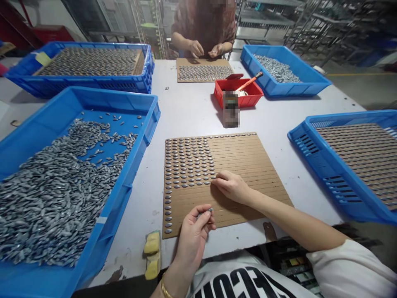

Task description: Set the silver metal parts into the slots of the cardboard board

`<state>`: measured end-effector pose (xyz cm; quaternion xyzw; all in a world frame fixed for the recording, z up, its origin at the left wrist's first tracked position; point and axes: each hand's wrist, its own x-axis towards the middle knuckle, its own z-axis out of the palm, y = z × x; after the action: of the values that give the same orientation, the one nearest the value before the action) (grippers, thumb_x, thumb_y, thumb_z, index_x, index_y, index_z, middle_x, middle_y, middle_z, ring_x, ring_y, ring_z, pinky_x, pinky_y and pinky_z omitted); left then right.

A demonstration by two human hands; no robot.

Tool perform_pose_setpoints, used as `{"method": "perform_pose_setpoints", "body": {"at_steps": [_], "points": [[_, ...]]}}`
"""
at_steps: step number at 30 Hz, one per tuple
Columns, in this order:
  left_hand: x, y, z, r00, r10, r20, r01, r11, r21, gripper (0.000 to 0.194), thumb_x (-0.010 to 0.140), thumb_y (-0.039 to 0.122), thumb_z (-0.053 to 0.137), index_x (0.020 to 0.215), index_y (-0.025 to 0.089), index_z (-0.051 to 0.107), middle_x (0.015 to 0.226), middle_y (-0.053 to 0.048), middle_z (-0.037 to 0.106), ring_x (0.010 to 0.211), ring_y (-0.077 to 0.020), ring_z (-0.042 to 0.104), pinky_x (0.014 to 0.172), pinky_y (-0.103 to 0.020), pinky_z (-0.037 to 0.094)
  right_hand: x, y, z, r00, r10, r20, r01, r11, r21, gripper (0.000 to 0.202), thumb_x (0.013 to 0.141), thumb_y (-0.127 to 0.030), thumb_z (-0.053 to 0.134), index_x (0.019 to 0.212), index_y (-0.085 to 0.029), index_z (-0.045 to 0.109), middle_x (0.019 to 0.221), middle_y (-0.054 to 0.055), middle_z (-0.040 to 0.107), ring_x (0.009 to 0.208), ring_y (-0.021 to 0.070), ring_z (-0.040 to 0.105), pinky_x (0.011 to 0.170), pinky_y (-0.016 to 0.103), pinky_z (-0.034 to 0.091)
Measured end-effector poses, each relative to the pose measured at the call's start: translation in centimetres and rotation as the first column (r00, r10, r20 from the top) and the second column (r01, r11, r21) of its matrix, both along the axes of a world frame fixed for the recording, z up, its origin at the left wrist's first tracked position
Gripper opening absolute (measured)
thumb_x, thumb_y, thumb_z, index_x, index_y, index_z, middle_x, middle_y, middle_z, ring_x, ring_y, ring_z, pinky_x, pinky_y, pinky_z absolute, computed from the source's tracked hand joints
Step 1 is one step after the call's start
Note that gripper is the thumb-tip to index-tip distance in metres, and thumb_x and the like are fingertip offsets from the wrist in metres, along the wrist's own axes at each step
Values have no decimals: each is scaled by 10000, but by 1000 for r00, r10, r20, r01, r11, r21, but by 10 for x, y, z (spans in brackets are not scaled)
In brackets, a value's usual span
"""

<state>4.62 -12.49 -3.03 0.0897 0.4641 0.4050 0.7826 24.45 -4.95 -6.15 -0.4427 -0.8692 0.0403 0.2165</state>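
A brown cardboard sheet (242, 165) with slits across it lies in front of me. Small oval grey metal pieces (190, 162) stand in rows over its upper left part, with a single line along the top and left edges. My right hand (231, 186) pinches at the right end of the lowest full row; its fingertips touch a metal piece there. My left hand (197, 227) is curled palm up over the sheet's lower edge, thumb against fingers, holding several of the same metal pieces (210, 210).
A blue tray (124, 188) of loose metal pieces stands left. Other blue trays (336, 174) hold filled sheets or loose pieces. A red box (254, 99) with an orange-handled tool is beyond the sheet. A co-worker's hands (204, 49) work across the table. Yellow blocks (152, 254) lie near the front edge.
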Motion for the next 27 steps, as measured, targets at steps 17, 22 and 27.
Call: {"method": "perform_pose_setpoints", "body": {"at_steps": [17, 22, 27], "points": [[-12, 4, 3, 994, 91, -64, -84, 991, 107, 229, 633, 198, 813, 815, 133, 692, 803, -43, 668, 706, -106, 617, 655, -202, 531, -39, -42, 52, 877, -10, -481, -208, 894, -398, 127, 920, -274, 538, 945, -177, 617, 729, 7, 604, 632, 98, 538, 569, 197, 429], [-15, 1, 3, 990, 104, -93, -91, 988, 127, 232, 653, 204, 802, 820, 136, 655, 773, -24, 645, 684, -97, 609, 680, -213, 531, -49, -46, 49, 843, -108, -527, -200, 846, -494, 103, 903, -235, 551, 866, -176, 628, 727, 0, 605, 642, 93, 544, 558, 185, 421], [-20, -1, 7, 989, 126, -81, -114, 984, 136, 218, 667, 176, 787, 816, 141, 632, 746, -14, 645, 643, -87, 600, 654, -201, 522, -55, -49, 41, 864, 33, -502, -227, 915, -332, 128, 894, -185, 541, 1000, -194, 611, 841, 44, 622, 747, 127, 567, 652, 229, 464]]}}
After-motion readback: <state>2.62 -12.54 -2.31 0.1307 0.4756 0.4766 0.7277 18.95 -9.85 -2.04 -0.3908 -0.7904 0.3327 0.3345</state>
